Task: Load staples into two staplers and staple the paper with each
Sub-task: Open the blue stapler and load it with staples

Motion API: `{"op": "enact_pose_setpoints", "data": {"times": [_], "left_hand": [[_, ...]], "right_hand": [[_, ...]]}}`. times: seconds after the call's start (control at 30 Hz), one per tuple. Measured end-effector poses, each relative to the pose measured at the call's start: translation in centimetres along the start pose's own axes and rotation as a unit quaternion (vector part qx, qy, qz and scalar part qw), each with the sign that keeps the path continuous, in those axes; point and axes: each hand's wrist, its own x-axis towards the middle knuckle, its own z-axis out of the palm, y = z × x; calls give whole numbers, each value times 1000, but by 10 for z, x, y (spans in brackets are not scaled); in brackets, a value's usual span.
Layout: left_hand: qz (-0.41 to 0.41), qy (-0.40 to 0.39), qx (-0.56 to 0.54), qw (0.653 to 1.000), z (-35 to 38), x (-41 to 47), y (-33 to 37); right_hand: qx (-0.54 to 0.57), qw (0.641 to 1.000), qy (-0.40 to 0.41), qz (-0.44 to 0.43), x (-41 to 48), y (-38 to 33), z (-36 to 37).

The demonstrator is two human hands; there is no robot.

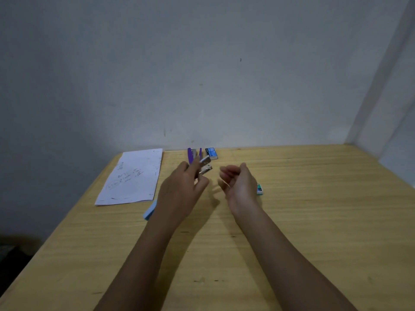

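In the head view, the left hand (182,187) grips a small silver metal stapler (205,166), fingers and thumb wrapped round its rear half. It is lifted off the pale wooden table (292,221), and its shiny front end points away toward the wall, seemingly hinged open. The right hand (238,182) hangs just beside it with fingers curled inward. A thin pale sliver may lie at its fingertips, perhaps a strip of staples, but the blur leaves it uncertain, so I cannot tell whether it holds anything. At the back edge of the table, a purple plastic stapler (192,154) lies opened out, with a small blue cardboard staple box (211,153) just to its right. A white sheet of paper with handwriting (132,176) lies flat to the left. A small teal box (259,189) peeks out beside the right wrist, and a light blue pad (150,209) shows under the left forearm. The silver stapler is likely light, rigid and slick, so it is best held by the body behind the hinge, keeping the magazine free. A staple strip would be brittle and break easily, so it should be pinched lightly by its sides. The paper is limp and is best pinned flat near one corner.
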Motion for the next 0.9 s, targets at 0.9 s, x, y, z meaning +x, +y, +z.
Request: {"op": "enact_pose_setpoints", "data": {"times": [0.9], "left_hand": [[-58, -155, 198, 966, 29, -2, -42]], "right_hand": [[-770, 518, -100, -359, 54, 6, 0]]}}
